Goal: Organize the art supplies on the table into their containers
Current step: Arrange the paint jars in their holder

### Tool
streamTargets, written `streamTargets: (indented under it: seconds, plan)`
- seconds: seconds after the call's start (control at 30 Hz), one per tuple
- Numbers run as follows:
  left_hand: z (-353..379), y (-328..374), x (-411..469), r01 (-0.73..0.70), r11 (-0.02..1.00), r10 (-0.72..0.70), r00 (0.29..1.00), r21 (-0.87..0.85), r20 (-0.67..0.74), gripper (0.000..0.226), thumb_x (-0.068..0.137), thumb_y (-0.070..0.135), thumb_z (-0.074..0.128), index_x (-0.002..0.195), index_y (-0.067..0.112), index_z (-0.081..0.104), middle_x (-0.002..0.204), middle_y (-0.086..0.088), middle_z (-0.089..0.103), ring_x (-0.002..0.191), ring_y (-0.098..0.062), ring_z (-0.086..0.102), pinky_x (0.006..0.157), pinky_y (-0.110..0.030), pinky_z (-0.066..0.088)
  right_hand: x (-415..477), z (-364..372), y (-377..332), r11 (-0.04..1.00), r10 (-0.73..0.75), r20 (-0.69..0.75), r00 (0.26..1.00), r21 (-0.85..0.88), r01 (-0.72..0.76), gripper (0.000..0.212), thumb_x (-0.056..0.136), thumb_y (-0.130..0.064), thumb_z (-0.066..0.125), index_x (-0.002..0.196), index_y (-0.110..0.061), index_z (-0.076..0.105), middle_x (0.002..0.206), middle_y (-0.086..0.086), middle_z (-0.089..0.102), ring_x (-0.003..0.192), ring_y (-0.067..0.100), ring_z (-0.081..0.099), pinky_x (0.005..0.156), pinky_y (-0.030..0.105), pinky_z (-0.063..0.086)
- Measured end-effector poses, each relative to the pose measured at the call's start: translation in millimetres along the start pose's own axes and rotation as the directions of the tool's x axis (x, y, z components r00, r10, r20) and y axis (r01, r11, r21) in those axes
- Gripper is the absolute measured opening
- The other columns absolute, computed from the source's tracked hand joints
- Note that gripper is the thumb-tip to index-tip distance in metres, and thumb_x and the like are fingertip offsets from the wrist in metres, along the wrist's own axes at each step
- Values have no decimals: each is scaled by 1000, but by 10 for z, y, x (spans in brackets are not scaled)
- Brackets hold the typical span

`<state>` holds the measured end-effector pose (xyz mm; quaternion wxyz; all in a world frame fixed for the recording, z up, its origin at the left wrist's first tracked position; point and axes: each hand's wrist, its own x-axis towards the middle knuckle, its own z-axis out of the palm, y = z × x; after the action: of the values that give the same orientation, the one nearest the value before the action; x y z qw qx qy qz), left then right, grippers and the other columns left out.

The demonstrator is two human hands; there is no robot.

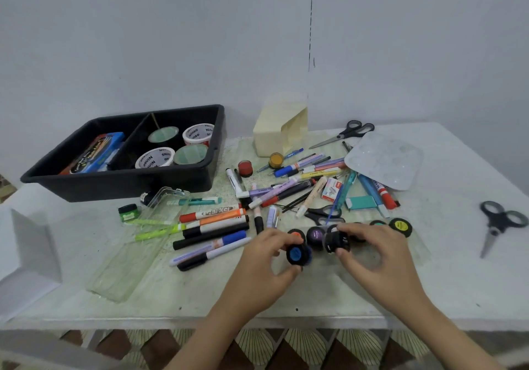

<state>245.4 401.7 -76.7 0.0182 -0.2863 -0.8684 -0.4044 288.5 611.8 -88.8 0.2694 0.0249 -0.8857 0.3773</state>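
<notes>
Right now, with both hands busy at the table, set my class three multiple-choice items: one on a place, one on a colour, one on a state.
1. Where, relative to the black plastic tray, do the two white tape rolls sit? A) in its right compartment B) in its left compartment C) outside it
2. What colour is the lid of the small black pot that the left hand holds? A) yellow B) blue C) red
3. What is the right hand doing? A) lying flat B) making an empty fist C) gripping a black round pot
Answers: 1 A, both rolls lie right of the tray's divider; 2 B, its blue lid faces the camera; 3 C, fingers curl round it.
</notes>
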Motion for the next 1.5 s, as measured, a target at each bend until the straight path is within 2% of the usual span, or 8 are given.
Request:
streamTargets:
  seconds: [0.23, 0.43, 0.6, 0.77, 0.93, 1.1, 1.27, 1.5]
  plan:
    - [43, -14, 24, 6, 993, -14, 998, 121, 65, 39, 82, 32, 68, 120, 32, 60, 106, 23, 49, 103, 9, 45, 89, -6, 34, -109, 13, 16, 998, 11, 39, 999, -63, -9, 37, 70, -52, 59, 107, -46, 59, 97, -31, 58, 102, -8, 45, 93, 8, 21]
    - [68, -33, 47, 38, 985, -46, 998, 170, 44, 36, 86, 33, 65, 121, 31, 61, 101, 21, 49, 98, 5, 45, 88, -12, 37, -86, 60, 13, 990, -28, 112, 993, -132, 43, 34, 72, -55, 56, 105, -47, 58, 97, -33, 55, 105, -9, 42, 93, 9, 17]
    - [68, -36, 31, 50, 986, -51, 999, 158, 2, 33, 83, 33, 68, 115, 30, 64, 101, 21, 53, 98, 6, 47, 89, -13, 37, -63, 120, 19, 978, -34, 163, 986, -199, 66, 34, 79, -59, 48, 104, -45, 65, 92, -27, 56, 92, -3, 45, 82, 27, 27]
    - [76, -58, 14, 46, 990, -44, 999, 131, -14, 31, 81, 33, 70, 112, 29, 66, 99, 24, 52, 99, 6, 48, 89, -12, 38, -73, 160, -18, 971, -28, 141, 990, -232, 60, 29, 83, -51, 44, 99, -45, 68, 86, -26, 59, 86, -1, 50, 75, 23, 22]
    - [86, -99, 24, 43, 994, -42, 999, 105, -10, 31, 81, 31, 70, 111, 29, 66, 102, 21, 55, 102, 5, 49, 92, -17, 40, -56, 158, -1, 989, 77, 197, 977, -138, -50, 24, 78, -52, 48, 97, -52, 62, 84, -35, 57, 93, -11, 46, 85, 13, 20]
    - [87, -107, 17, 27, 992, -27, 1000, 126, 1, 30, 82, 33, 68, 113, 30, 65, 102, 25, 52, 103, 7, 46, 92, -15, 38, -60, 159, -19, 978, 51, 116, 992, -209, -26, 30, 76, -54, 45, 91, -46, 69, 81, -26, 57, 84, 3, 48, 73, 28, 26]
    - [62, -134, 28, 28, 995, -30, 999, 100, 20, 26, 83, 35, 67, 108, 35, 64, 102, 27, 50, 103, 7, 46, 86, -7, 35, 3, 135, -23, 969, 4, 139, 990, -247, 31, 28, 77, -53, 47, 83, -41, 71, 79, -20, 52, 81, 6, 45, 70, 28, 27]
    - [-151, -247, 284, 85, 995, -82, 995, 56, -52, 16, 86, 24, 63, 100, 31, 66, 98, 19, 55, 97, 6, 50, 83, -12, 40, 502, 177, -81, 982, -11, 198, 980, -182, 48, 19, 82, -42, 61, 76, -28, 72, 80, -14, 57, 81, 10, 48, 74, 32, 34]
